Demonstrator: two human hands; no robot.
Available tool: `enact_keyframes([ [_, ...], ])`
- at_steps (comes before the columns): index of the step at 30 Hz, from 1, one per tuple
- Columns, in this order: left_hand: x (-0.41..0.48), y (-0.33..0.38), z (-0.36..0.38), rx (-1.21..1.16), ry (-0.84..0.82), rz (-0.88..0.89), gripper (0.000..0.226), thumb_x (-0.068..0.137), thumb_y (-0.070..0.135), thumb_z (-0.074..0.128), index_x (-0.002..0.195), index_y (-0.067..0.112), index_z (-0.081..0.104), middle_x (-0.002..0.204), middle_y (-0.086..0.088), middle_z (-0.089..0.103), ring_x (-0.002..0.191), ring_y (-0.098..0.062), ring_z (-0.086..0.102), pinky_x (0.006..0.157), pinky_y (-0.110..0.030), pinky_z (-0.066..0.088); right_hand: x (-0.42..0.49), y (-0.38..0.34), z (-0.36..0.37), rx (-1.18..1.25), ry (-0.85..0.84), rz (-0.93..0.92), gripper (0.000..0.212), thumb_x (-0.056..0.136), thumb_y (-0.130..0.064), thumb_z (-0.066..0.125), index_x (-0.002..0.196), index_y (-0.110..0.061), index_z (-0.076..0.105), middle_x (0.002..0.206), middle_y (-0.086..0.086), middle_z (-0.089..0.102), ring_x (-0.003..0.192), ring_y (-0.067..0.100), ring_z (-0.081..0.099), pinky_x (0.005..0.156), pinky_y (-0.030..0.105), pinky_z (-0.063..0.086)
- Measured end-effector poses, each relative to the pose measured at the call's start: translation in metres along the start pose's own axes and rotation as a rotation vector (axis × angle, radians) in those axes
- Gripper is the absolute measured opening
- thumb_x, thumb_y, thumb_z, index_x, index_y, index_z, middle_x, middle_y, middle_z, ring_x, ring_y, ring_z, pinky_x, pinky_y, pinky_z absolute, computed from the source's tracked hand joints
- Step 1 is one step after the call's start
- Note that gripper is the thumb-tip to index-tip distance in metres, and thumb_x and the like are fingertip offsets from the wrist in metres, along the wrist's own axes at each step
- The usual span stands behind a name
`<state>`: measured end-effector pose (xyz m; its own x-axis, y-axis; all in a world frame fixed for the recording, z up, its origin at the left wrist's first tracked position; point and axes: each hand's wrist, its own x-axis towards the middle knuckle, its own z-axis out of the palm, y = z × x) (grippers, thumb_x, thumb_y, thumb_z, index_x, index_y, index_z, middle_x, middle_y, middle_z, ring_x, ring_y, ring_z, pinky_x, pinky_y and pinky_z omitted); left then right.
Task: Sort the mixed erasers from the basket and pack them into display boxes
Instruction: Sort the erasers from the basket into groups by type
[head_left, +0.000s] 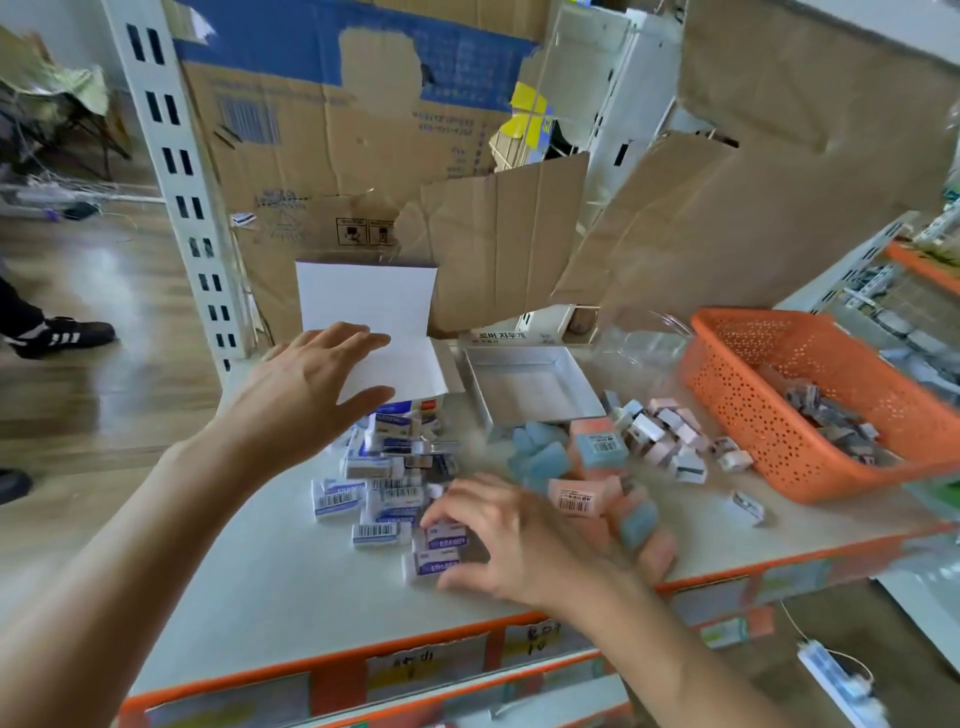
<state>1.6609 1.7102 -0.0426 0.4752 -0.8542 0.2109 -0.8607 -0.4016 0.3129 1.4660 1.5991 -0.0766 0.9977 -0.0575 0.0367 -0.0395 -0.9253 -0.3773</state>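
One orange basket; two display boxes; two hands; erasers heaped beyond counting.

Just two bare arms here tbh, uncovered from the frame edge right down to the wrists. Bare left hand with long slim fingers, faint knuckles and tendons visible on the back. Bare right hand much the same, slightly smeared by blur, so can't really make out nails.

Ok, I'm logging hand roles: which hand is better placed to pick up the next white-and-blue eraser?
Right, probably. The right hand has its fingers curled on white-and-blue erasers, while the left hand is spread open, holding nothing, over the flap of the white display box.
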Motion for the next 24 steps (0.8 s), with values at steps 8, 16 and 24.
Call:
enact_keyframes([
  [8,0.014,0.024,0.003,-0.017,0.008,0.062,0.054,0.087,0.047,0.047,0.137,0.027,0.041,0.137,0.003,0.046,0.117,-0.022,0.051,0.091,-0.036,0.043,-0.021,0.015,-0.036,0.057,0.188,0.045,0.028,0.079,-0.035,0.07,0.1,-0.018,0.064,0.096,-0.007,0.058,0.08,-0.004,0.042,0.065,0.018,0.039],
  [16,0.061,0.095,0.011,-0.072,0.031,0.278,0.074,0.076,0.065,0.026,0.13,0.02,0.05,0.125,0.003,0.056,0.108,-0.023,0.057,0.089,-0.036,0.046,-0.084,0.091,-0.11,-0.009,0.373,0.273,0.035,0.08,-0.041,0.058,0.11,-0.025,0.064,0.106,-0.016,0.059,0.097,-0.001,0.055,0.082,0.018,0.043],
  [24,0.11,0.187,0.038,-0.061,0.0,0.371,0.057,0.083,0.056,0.041,0.13,0.025,0.05,0.126,0.006,0.055,0.111,-0.017,0.056,0.09,-0.032,0.046,-0.149,0.186,-0.177,-0.084,0.454,0.375,0.031,0.082,-0.018,0.069,0.112,-0.023,0.063,0.111,-0.01,0.061,0.101,0.006,0.056,0.089,0.025,0.043],
])
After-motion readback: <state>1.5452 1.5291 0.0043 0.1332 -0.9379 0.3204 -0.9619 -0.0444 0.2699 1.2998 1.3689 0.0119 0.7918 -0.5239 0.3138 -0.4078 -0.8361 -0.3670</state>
